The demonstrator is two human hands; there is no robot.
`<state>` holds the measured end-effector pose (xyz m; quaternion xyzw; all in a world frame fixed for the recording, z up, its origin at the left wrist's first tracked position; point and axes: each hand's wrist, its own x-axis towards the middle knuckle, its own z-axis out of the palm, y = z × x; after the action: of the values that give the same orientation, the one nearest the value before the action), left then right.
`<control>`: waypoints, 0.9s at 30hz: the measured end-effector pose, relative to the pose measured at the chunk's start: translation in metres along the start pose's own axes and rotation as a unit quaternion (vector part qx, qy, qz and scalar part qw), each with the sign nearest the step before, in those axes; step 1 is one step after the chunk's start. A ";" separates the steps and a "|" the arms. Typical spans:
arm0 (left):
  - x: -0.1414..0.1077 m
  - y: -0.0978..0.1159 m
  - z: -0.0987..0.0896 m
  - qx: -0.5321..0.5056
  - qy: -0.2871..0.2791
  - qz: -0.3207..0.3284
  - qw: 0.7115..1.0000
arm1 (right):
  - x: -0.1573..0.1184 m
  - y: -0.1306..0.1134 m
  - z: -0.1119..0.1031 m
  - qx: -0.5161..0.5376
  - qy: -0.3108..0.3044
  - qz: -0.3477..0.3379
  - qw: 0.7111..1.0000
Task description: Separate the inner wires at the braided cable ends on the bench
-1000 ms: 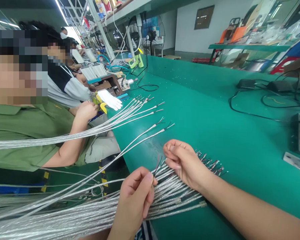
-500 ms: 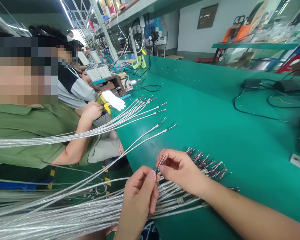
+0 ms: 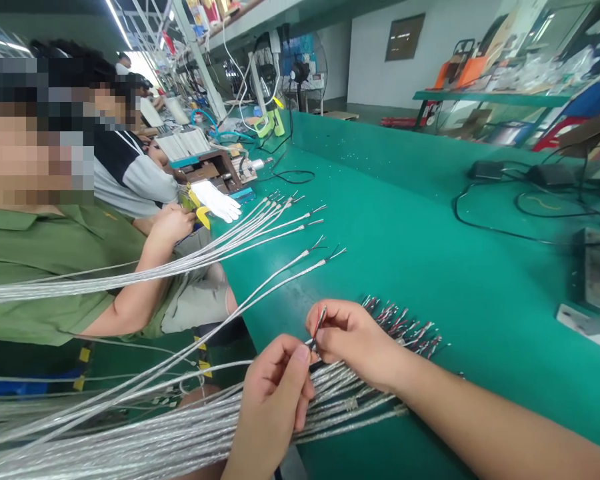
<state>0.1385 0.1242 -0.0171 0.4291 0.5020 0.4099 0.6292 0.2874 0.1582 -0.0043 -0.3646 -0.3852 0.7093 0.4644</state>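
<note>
Silvery cables (image 3: 130,433) run in a thick bundle from the lower left corner across to the counter (image 3: 430,267), their stripped ends (image 3: 405,330) fanned out on the green surface. At far left sits a person in a green shirt (image 3: 55,267), one hand (image 3: 173,223) closed near a second sheaf (image 3: 205,250) of the same cables, whose tips reach out over the counter edge. Behind, another person in a black and grey top (image 3: 130,177) is bent over the same counter. A white glove (image 3: 220,200) lies beside a brown machine (image 3: 210,170).

Lower centre, the left hand (image 3: 275,400) rises from under the bundle, thumb and forefinger pinched on a single wire end (image 3: 317,327). Just right of it, touching, the right hand (image 3: 355,340) pinches the same wire end between thumb and forefinger, its heel resting on the bundle. The wire end stands up tilted between the two hands, just above the bundle, red and dark cores showing at its tip.

Farther right, black leads (image 3: 505,230) loop over the counter towards dark adapters (image 3: 550,175). A grey box (image 3: 597,270) sits at the right edge. No writing or label is readable anywhere.
</note>
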 end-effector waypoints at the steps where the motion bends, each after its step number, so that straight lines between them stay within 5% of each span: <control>1: -0.001 0.001 0.001 0.012 0.001 -0.012 1.000 | -0.002 0.001 0.000 0.003 -0.001 0.000 1.000; 7: 0.006 -0.008 0.016 0.045 0.025 -0.039 0.998 | 0.002 0.020 -0.011 -0.012 0.007 0.005 1.000; 13: -0.003 -0.003 0.028 0.030 0.193 0.184 0.963 | 0.001 0.014 -0.009 -0.116 -0.037 -0.086 0.989; 19: -0.023 0.015 0.005 0.255 0.146 0.244 0.924 | -0.004 0.012 -0.004 -0.196 -0.059 -0.137 0.969; 27: -0.039 0.032 -0.013 0.430 0.102 0.281 0.852 | -0.008 0.014 0.001 -0.281 -0.081 -0.163 0.942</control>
<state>0.1164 0.0984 0.0229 0.7349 0.5478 0.3541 0.1855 0.2834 0.1466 -0.0146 -0.3542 -0.6591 0.5138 0.4196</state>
